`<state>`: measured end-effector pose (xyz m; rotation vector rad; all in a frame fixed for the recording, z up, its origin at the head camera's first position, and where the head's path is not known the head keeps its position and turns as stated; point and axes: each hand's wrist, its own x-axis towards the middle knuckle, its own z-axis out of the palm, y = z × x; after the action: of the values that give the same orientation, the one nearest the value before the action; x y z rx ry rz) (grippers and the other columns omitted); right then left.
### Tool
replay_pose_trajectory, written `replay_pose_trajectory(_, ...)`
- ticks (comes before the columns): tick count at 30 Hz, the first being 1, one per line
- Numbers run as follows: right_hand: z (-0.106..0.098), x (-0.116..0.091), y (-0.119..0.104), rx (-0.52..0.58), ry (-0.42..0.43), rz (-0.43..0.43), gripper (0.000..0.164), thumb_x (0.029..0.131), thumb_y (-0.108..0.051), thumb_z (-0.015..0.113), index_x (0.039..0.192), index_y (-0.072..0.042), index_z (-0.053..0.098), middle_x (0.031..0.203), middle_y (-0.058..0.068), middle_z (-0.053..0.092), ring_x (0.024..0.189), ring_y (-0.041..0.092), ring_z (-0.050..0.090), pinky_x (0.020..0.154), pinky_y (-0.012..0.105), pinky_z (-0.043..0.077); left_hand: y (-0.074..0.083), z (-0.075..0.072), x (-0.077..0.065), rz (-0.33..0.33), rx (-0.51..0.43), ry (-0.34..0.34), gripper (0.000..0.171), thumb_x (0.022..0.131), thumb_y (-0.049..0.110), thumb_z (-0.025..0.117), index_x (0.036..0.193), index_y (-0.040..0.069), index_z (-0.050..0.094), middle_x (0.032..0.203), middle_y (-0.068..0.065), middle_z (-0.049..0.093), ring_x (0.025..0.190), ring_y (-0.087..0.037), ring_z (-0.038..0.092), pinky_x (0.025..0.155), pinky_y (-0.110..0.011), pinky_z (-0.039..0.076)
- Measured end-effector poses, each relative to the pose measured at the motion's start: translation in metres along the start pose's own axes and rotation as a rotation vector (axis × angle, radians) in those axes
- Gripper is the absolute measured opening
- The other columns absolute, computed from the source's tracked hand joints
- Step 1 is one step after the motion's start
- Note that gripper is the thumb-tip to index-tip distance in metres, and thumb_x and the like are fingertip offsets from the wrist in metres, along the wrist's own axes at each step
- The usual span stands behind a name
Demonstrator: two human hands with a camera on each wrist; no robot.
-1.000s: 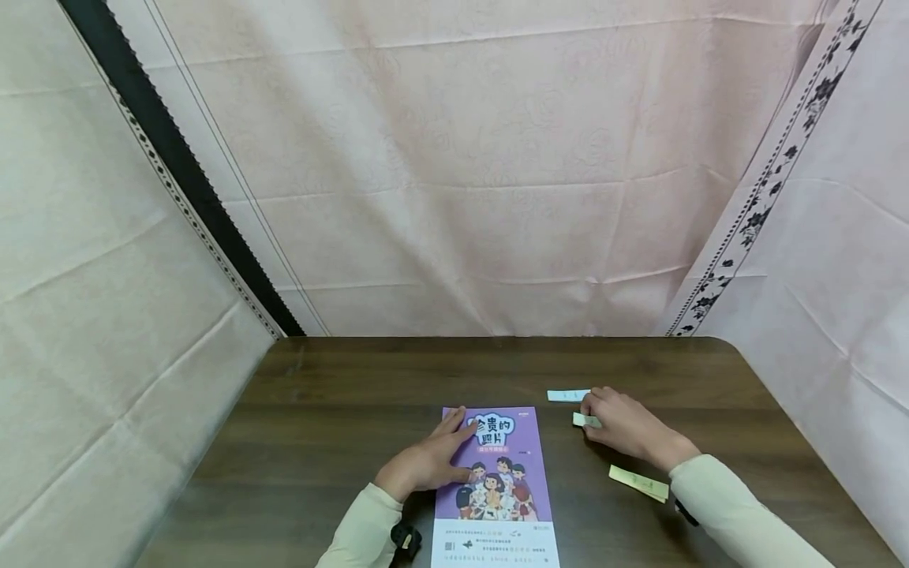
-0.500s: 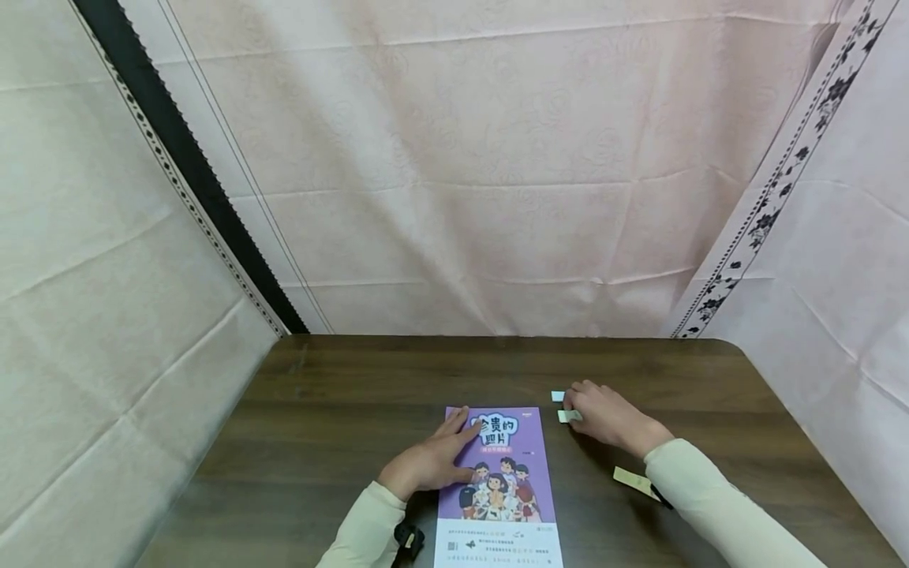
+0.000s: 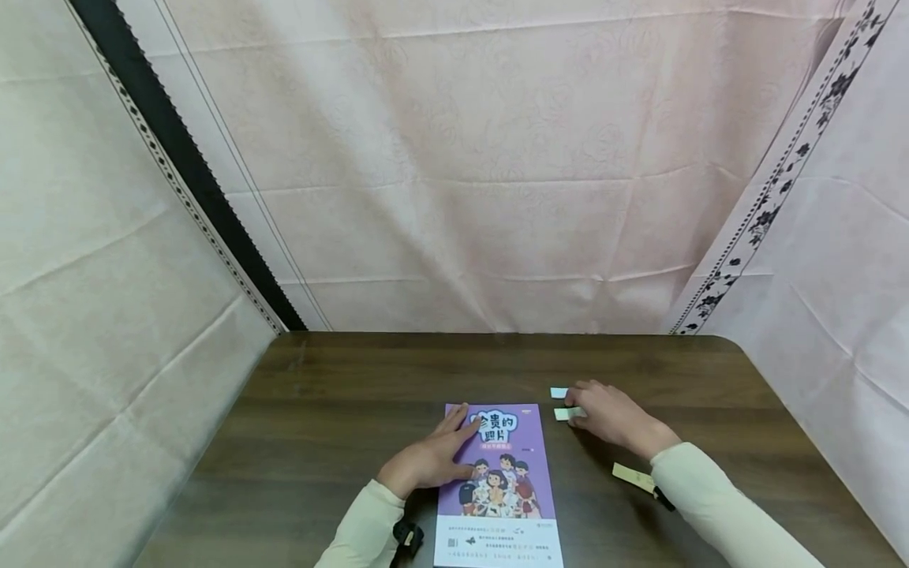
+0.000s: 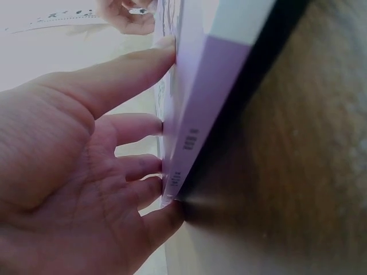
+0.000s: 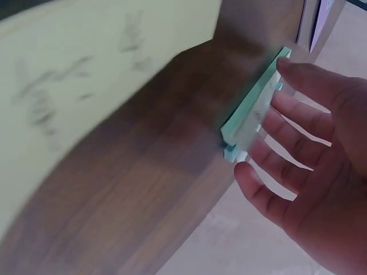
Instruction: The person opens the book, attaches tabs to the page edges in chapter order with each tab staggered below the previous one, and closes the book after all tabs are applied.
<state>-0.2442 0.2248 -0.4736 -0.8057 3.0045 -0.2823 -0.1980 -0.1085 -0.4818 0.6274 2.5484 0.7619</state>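
Observation:
A purple book point(image 3: 500, 489) with a cartoon cover lies on the wooden table, and my left hand point(image 3: 426, 459) rests spread over its left side. In the left wrist view, the thumb point(image 4: 135, 71) lies on the cover and a finger reaches around the spine corner. To the book's right, my right hand point(image 3: 618, 420) pinches a green sticky note strip point(image 3: 567, 413), thumb at one end in the right wrist view. Just beyond it lies a blue strip point(image 3: 558, 393), its right part hidden by the fingers. A yellow strip point(image 3: 630, 476) with handwriting lies nearer, by the right wrist.
The brown wooden table point(image 3: 319, 473) has rounded far corners. Pale cloth hangings point(image 3: 483, 173) rise directly behind its back edge and along both sides. A black wrist device point(image 3: 408, 536) sits under the left sleeve, close to the book.
My right hand has moved left with the green strip, bringing its left end nearly level with the blue strip's. It now covers more of the blue strip. The left hand stays on the book.

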Motion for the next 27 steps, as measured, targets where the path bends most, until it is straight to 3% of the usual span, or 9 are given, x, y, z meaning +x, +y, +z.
replay_pose_trajectory(8, 0.002, -0.013, 0.009, 0.056, 0.029, 0.035, 0.015, 0.092, -0.008, 0.081, 0.107, -0.009, 0.075, 0.105, 0.004, 0.071, 0.091, 0.022, 0.070, 0.075, 0.044, 0.060, -0.001, 0.000, -0.001, 0.008, -0.014, 0.006, 0.080, 0.099, 0.025, 0.075, 0.165, 0.011, 0.034, 0.178, -0.011, 0.007, 0.163, -0.032, 0.004, 0.125, -0.059, 0.025)
replay_pose_trajectory(17, 0.003, -0.018, 0.010, 0.015, 0.119, 0.021, 0.016, 0.092, -0.009, 0.081, 0.107, -0.008, 0.076, 0.105, 0.006, 0.071, 0.095, 0.029, 0.070, 0.076, 0.048, 0.060, -0.002, 0.001, 0.000, 0.008, -0.002, 0.010, 0.080, 0.099, 0.027, 0.075, 0.166, 0.012, 0.034, 0.178, -0.011, 0.007, 0.163, -0.032, 0.004, 0.125, -0.059, 0.026)
replay_pose_trajectory(23, -0.004, -0.037, 0.005, 0.010, 0.203, 0.056, 0.019, 0.092, -0.014, 0.083, 0.109, -0.007, 0.076, 0.104, 0.004, 0.069, 0.094, 0.028, 0.066, 0.076, 0.049, 0.058, -0.001, 0.000, 0.001, 0.007, -0.003, -0.001, 0.080, 0.099, 0.027, 0.075, 0.166, 0.012, 0.034, 0.178, -0.010, 0.007, 0.164, -0.030, 0.004, 0.125, -0.058, 0.026)
replay_pose_trajectory(27, -0.011, -0.053, -0.003, 0.024, 0.189, 0.092, 0.024, 0.093, -0.019, 0.082, 0.112, -0.006, 0.075, 0.104, 0.005, 0.069, 0.092, 0.026, 0.068, 0.074, 0.047, 0.058, -0.001, 0.001, 0.001, -0.002, -0.006, -0.004, 0.080, 0.099, 0.027, 0.075, 0.166, 0.013, 0.034, 0.178, -0.010, 0.007, 0.164, -0.031, 0.004, 0.126, -0.058, 0.025)
